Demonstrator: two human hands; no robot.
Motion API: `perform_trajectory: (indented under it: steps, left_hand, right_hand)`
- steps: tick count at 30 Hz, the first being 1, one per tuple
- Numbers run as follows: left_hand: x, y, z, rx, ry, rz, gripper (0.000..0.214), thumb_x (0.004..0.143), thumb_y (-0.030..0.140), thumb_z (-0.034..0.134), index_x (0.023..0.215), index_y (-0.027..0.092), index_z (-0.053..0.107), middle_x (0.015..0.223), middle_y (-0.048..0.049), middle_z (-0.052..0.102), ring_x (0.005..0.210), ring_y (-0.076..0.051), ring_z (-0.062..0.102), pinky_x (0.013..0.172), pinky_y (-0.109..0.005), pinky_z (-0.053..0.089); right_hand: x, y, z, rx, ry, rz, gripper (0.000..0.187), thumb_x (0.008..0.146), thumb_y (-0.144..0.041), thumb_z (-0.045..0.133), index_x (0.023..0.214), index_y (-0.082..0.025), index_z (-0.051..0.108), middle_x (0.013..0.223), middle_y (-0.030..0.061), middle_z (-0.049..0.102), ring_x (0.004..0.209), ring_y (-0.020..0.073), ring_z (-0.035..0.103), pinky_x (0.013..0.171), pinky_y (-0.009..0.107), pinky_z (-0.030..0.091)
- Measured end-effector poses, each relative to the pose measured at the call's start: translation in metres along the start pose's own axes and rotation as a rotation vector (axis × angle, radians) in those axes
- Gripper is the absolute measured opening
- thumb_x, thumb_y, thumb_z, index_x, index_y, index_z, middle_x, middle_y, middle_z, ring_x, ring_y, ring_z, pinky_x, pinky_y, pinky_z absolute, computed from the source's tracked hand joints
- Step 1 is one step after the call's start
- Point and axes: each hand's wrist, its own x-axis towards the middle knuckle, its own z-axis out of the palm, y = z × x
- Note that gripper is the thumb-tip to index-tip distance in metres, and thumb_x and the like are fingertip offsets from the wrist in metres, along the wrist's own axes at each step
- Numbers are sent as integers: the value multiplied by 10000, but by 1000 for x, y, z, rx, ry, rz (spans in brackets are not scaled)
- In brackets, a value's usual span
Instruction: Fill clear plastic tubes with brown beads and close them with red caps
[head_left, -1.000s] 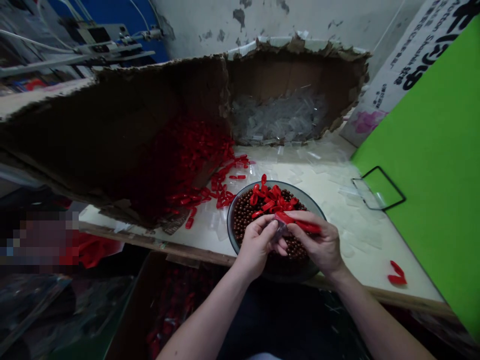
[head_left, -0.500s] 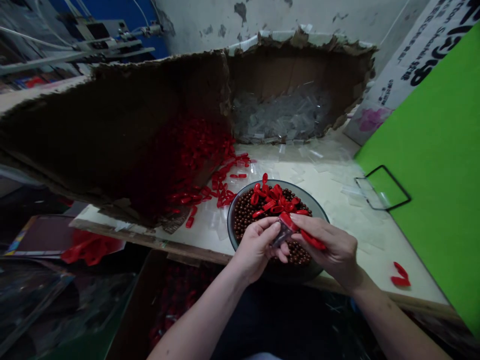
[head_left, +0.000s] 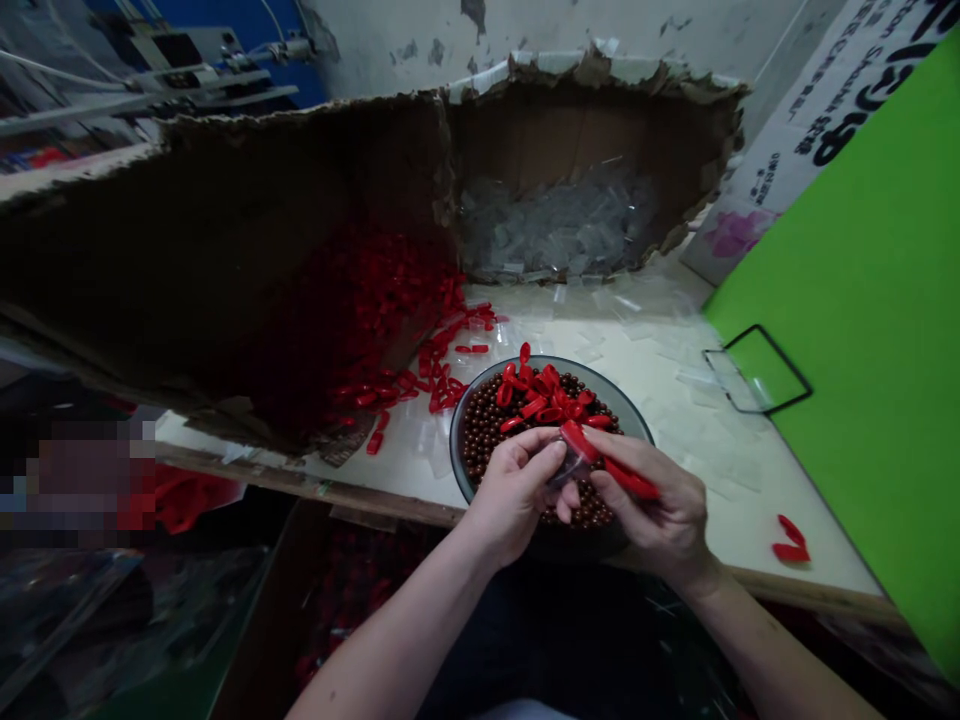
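Note:
My left hand (head_left: 521, 490) pinches a small clear plastic container (head_left: 571, 466) between thumb and fingers, over a round bowl (head_left: 641, 420) of brown beads (head_left: 484, 425). A red plastic cap (head_left: 579, 442) sits at the container's upper end. My right hand (head_left: 660, 505) is closed round another red plastic piece (head_left: 631, 480), its fingertips by the cap on the container. Several loose red caps (head_left: 551, 395) lie on the beads just behind my hands. My fingers partly cover the container, so what is inside it is hard to make out.
A torn cardboard box (head_left: 300, 250) at the back holds a heap of red caps (head_left: 382, 280) and one of clear plastic pieces (head_left: 555, 225). A green panel (head_left: 862, 330) with a black wire handle (head_left: 799, 390) borders the right. One red piece (head_left: 791, 542) lies on the white tabletop (head_left: 735, 520).
My right thumb has drawn back a little from the container, while my left hand keeps its hold. The whole view has shifted slightly.

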Motion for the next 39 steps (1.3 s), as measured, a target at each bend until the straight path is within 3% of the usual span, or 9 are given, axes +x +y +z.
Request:
perform_trajectory:
  steps: [4,7,13,18,23,26,30,35,39]
  left_hand:
    - [6,1,2,61,-41,30,294,795,340,663,991,128,610,678,-11,620,521,-84,564,438,-163,454]
    - [5,2,2,246,-71,10,297,801,342,655,996,119,624,667,-9,614,475,-60,514,427,-154,408]
    - [-6,1,3,620,-179,-65,298,842,335,597,1040,119,652,624,10,558,512,-66,478,482,-171,382]
    - [-13,2,11,824,-209,13,281,881,309,530,1059,136,661,807,-31,643,628,-92,517,608,-202,418]
    - [-19,2,11,941,-171,105,242,891,283,503,982,137,674,848,-41,668,744,-129,549,694,-223,423]
    - [-17,1,8,919,-120,86,236,880,301,519,940,138,678,807,-37,654,679,-117,535,631,-211,419]
    - [-7,-2,5,682,-148,-52,274,856,364,559,959,134,668,664,-1,591,473,-60,442,452,-174,348]
    - [-11,4,-15,380,3,-82,308,788,392,661,957,137,635,651,-10,617,514,-95,553,432,-172,406]
    - [-42,22,-59,307,322,11,253,747,310,718,940,159,655,755,-19,676,614,-109,619,510,-181,463]
  right_hand:
    - [14,-4,-1,269,66,220,234,908,-332,539,1084,-267,678,1136,49,654,1080,221,593,978,370,437]
    - [31,-11,-1,599,67,462,338,953,-446,404,1048,-255,667,1085,57,665,1058,217,604,978,379,437]
    - [54,-16,0,967,-279,796,574,956,-581,232,1155,-217,628,1034,80,678,1023,195,619,959,346,448]
    - [50,-18,6,924,-305,852,577,943,-601,277,1158,-201,635,985,71,690,984,173,625,935,302,448]
    - [44,-21,15,734,-57,772,477,942,-544,372,1042,-187,673,884,55,702,887,162,652,888,296,471]
    - [43,-18,22,686,21,740,455,931,-540,403,987,-183,679,848,52,703,843,160,662,859,296,490]
    - [51,-10,24,879,-50,896,515,927,-567,342,1002,-174,666,847,73,712,820,182,682,835,339,527]
    - [43,18,-12,819,153,828,422,902,-537,429,1040,-212,659,921,60,721,887,192,686,851,363,533]
    - [-9,64,-61,118,319,793,317,791,-459,645,972,-201,676,838,43,701,783,197,666,724,335,525]
